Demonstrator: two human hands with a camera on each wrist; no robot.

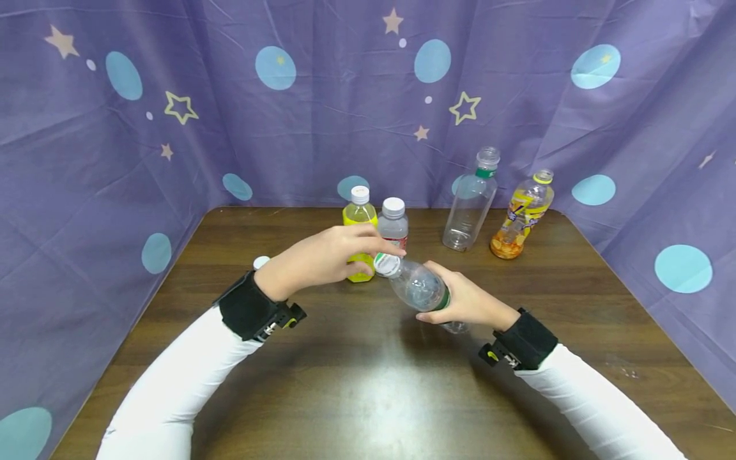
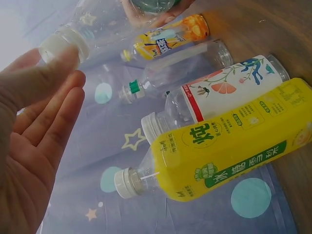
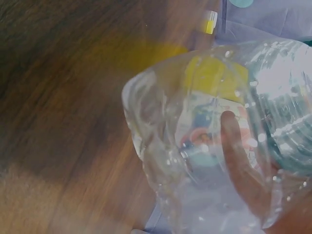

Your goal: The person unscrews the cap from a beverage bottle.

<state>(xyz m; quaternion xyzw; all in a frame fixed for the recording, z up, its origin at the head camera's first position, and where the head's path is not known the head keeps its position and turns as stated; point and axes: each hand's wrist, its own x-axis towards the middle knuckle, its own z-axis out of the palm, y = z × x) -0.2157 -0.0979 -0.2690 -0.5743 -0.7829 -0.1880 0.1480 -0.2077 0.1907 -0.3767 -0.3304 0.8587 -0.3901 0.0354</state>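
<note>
Right wrist view blurred: clear bottle (image 3: pixel 204 146) fills it, cut off at right and bottom edges; only one finger (image 3: pixel 239 161) shows through plastic. Left wrist view: left hand (image 2: pixel 34 146) cut off at left edge; bottle labels' print too small. Head view: yellow bottle (image 1: pixel 360 220) partly hidden behind fingers.

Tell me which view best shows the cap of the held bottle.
Head view: the white cap sits clear at the left hand fingertips. The left wrist view shows it partly behind a fingertip. The right wrist view shows only the bottle body.
</note>
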